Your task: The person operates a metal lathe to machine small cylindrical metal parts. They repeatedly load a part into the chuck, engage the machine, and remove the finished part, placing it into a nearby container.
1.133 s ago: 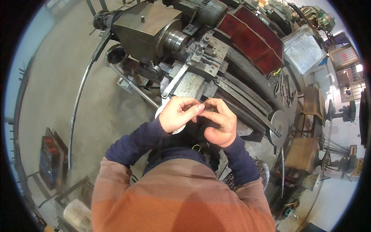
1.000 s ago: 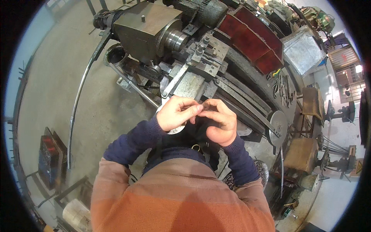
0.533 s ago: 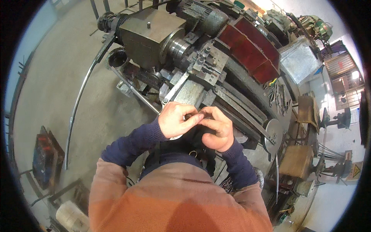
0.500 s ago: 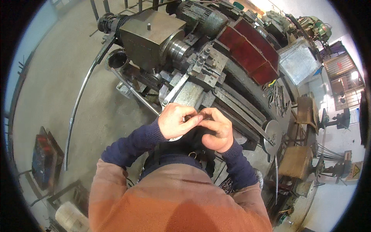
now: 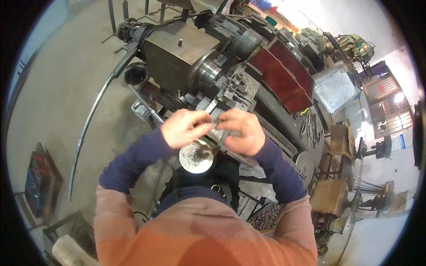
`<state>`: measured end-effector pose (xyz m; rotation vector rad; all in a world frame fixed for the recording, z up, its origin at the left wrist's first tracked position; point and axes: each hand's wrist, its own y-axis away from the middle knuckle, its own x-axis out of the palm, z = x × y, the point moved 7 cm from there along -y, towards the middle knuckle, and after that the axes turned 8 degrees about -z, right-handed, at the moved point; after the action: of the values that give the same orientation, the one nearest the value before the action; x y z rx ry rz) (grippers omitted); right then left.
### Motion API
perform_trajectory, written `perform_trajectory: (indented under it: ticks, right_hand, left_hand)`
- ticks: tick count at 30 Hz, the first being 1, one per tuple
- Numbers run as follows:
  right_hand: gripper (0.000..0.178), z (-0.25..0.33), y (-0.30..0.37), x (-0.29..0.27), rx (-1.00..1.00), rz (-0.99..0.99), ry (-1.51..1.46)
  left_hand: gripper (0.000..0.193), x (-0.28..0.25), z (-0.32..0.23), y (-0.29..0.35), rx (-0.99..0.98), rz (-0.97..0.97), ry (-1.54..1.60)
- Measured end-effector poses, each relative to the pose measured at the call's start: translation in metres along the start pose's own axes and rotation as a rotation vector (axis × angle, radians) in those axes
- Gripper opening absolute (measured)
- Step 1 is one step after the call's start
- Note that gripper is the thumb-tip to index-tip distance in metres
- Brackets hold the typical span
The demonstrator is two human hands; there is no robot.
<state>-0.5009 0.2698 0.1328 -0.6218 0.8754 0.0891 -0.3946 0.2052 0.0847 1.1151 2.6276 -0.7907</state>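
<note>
Over the carriage of a lathe, my left hand (image 5: 185,128) and my right hand (image 5: 243,131) come together with fingers curled. Their fingertips meet around something small, too blurred to make out. Just below the left hand sits a round pale handwheel (image 5: 195,157). Beyond the hands stands the tool post (image 5: 239,91) with upright bolts. Farther left is the bright metal chuck (image 5: 208,71), next to the box-shaped headstock (image 5: 179,46). Both forearms reach up from below in dark blue cuffs.
A long curved metal lever (image 5: 95,106) runs down on the left. Behind the lathe lie a dark red tray (image 5: 284,73) and several hand tools (image 5: 309,126). A metal disc (image 5: 305,168) stands right of my right arm. Vises (image 5: 377,150) line the right side.
Both hands have moved up and away from my body, with the right shifting slightly left. The pale handwheel now shows below them. The view has shifted a little.
</note>
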Motion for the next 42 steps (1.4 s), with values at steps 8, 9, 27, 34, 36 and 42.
perform_trajectory:
  ticks: [8,9,27,34,36,42]
  right_hand:
    - [0.030,-0.167,-0.058,0.025,0.224,0.233,0.680]
    - [0.023,-0.160,-0.069,0.031,0.422,0.353,0.694]
    - [0.032,-0.163,-0.074,0.021,0.544,0.268,0.335]
    - [0.032,-0.160,-0.074,0.024,0.430,0.236,0.467]
    - [0.033,-0.157,-0.072,0.022,0.375,0.230,0.527]
    - [0.038,-0.110,-0.021,-0.031,0.063,-0.254,0.391]
  left_hand:
    - [0.041,-0.188,0.031,0.073,-0.172,-0.206,-1.073]
    - [0.041,-0.212,0.043,0.099,-0.241,-0.226,-1.150]
    - [0.025,-0.396,0.179,0.187,-0.983,-0.290,-1.534]
    - [0.029,-0.474,0.242,0.186,-1.268,-0.397,-1.464]
    - [0.036,-0.465,0.252,0.177,-1.118,-0.487,-1.388]
    - [0.022,-0.257,0.299,0.113,-0.575,-0.594,-0.901]
